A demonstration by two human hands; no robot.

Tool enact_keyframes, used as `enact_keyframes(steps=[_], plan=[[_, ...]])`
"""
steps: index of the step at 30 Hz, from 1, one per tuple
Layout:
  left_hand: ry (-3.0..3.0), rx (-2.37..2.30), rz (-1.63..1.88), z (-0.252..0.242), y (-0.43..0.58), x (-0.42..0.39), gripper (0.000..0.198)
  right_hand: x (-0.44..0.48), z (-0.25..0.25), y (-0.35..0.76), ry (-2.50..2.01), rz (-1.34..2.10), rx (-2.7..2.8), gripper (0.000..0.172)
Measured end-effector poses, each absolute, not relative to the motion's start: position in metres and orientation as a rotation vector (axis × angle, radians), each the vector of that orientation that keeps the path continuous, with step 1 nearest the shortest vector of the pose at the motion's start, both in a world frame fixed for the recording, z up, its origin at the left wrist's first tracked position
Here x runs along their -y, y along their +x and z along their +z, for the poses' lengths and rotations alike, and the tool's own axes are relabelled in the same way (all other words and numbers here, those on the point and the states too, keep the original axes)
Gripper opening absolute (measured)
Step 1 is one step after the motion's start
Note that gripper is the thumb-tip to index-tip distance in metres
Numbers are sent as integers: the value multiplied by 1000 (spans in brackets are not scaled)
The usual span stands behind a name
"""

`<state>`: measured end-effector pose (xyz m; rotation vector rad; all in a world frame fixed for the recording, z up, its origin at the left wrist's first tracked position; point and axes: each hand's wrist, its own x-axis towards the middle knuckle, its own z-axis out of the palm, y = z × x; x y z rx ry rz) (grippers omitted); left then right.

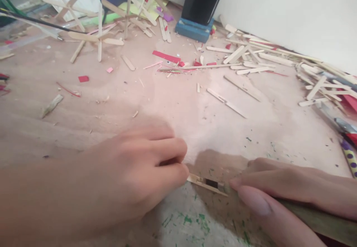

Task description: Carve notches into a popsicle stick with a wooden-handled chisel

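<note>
My left hand (pixel 145 169) is closed at the left, its thumb and index finger pinching the end of a short, pale craft stick piece (pixel 195 179). The stick lies low over the table and has a pointed right tip. My right hand (pixel 281 187) is closed too, thumb and forefinger together around the end of a small dark strip with a silvery end (pixel 213 183). That strip rests on or just against the stick; its exact kind I cannot make out. Below the right palm, a brownish flat bar (pixel 315 217) shows in part.
A craft stick heap (pixel 248 57) lies at the back right, another pile (pixel 323 87) beside it. Crossed-stick constructions (pixel 97 37) stand at the back left. A black object on a blue base (pixel 193 28) is against the wall. A cutter (pixel 346 126) lies at the right edge.
</note>
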<state>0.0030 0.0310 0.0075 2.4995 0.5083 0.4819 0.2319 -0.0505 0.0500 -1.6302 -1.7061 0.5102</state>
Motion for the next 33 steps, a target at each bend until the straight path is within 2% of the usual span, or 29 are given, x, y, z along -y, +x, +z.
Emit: enact_keyframes(steps=[7,11,13,18,23,25,29,33], plan=[[2507,-492,494,10,2,-31,28,44,63,221,-1700,496,1795,7],[2501,-491,498,10,4,-34,30,31,75,208,-1444,333,1920,53],[2508,-487,506,10,5,-35,30,26,79,205,-1344,284,1955,61],[2507,-470,504,11,5,-35,31,24,82,208,-1340,310,1967,53],[2501,-512,518,13,3,-31,35,24,84,204,-1455,341,1929,57],[2524,-505,504,13,2,-31,33,27,82,206,-1515,465,1885,46],[2544,-492,512,12,2,-32,32,36,69,223,-1558,658,1848,5],[2543,-474,538,14,3,-34,33,41,54,239,-1580,717,1837,12]])
